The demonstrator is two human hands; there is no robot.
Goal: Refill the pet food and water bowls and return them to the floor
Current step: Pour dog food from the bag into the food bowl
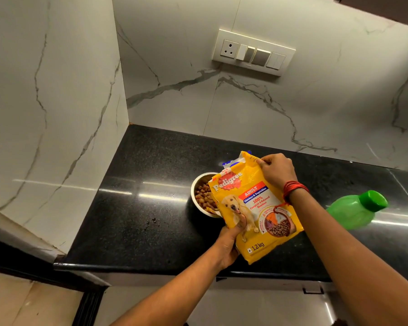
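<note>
A yellow dog food bag [257, 208] is held over the black countertop [137, 208], tilted with its opened top toward the left. My left hand [229, 243] grips the bag's lower left edge, thumb on its front. My right hand [277, 171] pinches the bag's top right corner; red threads circle that wrist. A steel bowl [201, 196] holding brown kibble stands on the counter just left of the bag, which covers its right part. A green bottle [356, 208] with a green cap stands at the right. No second bowl is in view.
White marble-pattern walls close off the counter at the back and left. A switch and socket panel [253, 51] hangs on the back wall. A few dark crumbs [152, 222] lie on the counter left of the bowl. Cabinet fronts run below the counter's front edge.
</note>
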